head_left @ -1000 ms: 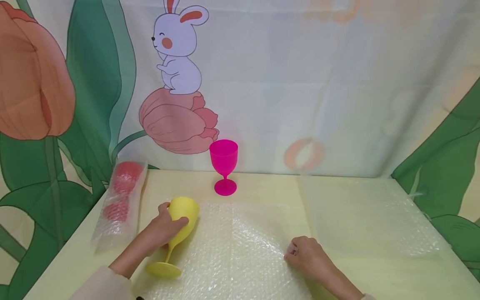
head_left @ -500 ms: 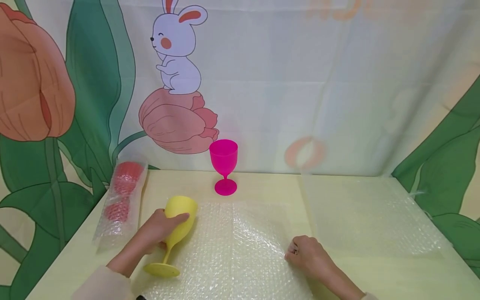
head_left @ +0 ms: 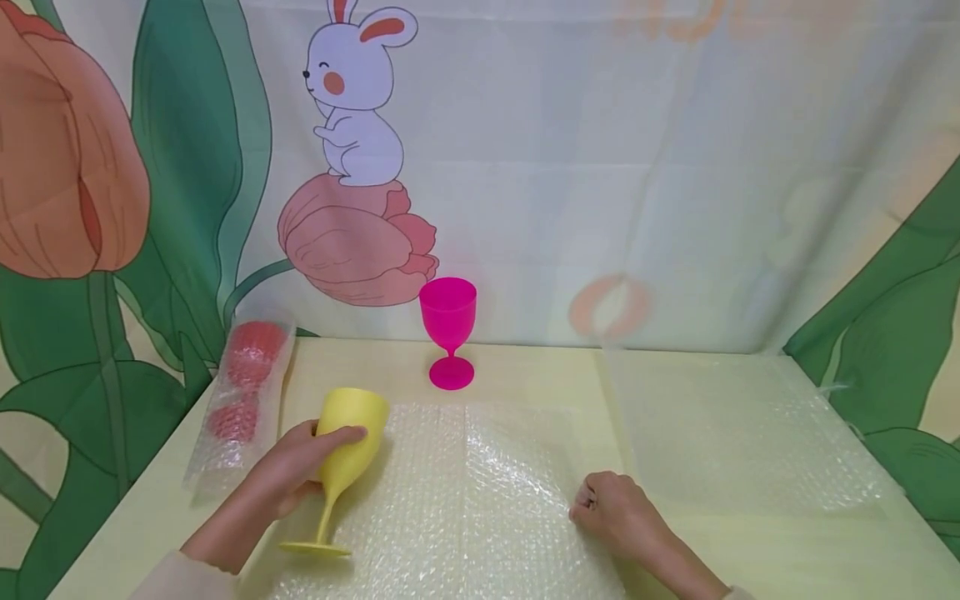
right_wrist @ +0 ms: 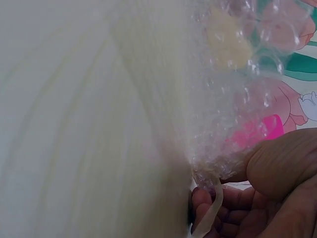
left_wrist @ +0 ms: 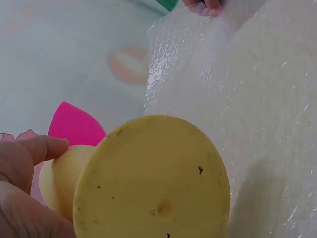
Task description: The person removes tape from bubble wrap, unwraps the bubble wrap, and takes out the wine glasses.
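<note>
My left hand (head_left: 288, 467) grips a yellow goblet (head_left: 352, 433) by its bowl, thumb across the front. The goblet leans a little to the right over the left part of a bubble wrap sheet (head_left: 465, 492). In the left wrist view the round underside of the goblet's foot (left_wrist: 153, 178) fills the middle, with small dark marks on it. My right hand (head_left: 618, 512) pinches the right edge of the bubble wrap between curled fingers, and the right wrist view shows the gathered wrap (right_wrist: 208, 173) there. A pink goblet (head_left: 448, 317) stands upright behind the sheet.
A red object (head_left: 251, 358) wrapped in bubble wrap lies at the table's left edge. Another bubble wrap sheet (head_left: 742, 442) lies flat at the right. Behind the table (head_left: 525, 367) hangs a printed cloth (head_left: 517, 167) with a rabbit and tulips.
My left hand has moved slightly left with the yellow goblet, which has tipped more upright. My right hand stays at the edge of the bubble wrap.
</note>
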